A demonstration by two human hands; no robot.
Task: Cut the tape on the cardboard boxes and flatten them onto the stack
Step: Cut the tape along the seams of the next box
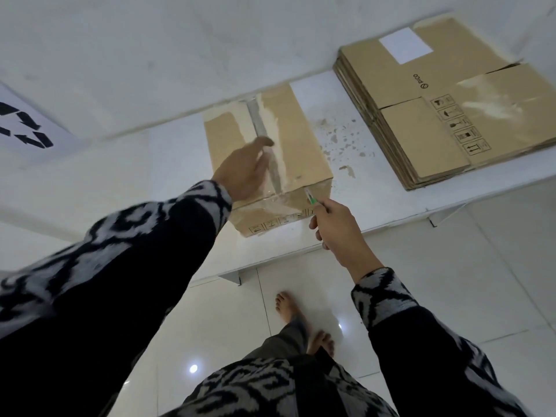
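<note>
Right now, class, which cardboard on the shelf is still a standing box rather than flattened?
The taped box under the left hand, where the right hand holds the cutter. The stack beside it lies flat.

Top flattened box (451, 94) of the stack: brand "PICO" with a round logo printed near the flap edge, beside a column of five framed handling pictograms (460, 127) whose fine print is too small to read; a blank white label (405, 45) sits on the far flap. Standing box (270, 152): a row of small handling symbols (276, 222) on the near side, unreadable. White sheet (27, 124) at left: black recycling-style arrows, partly cut off.
</note>
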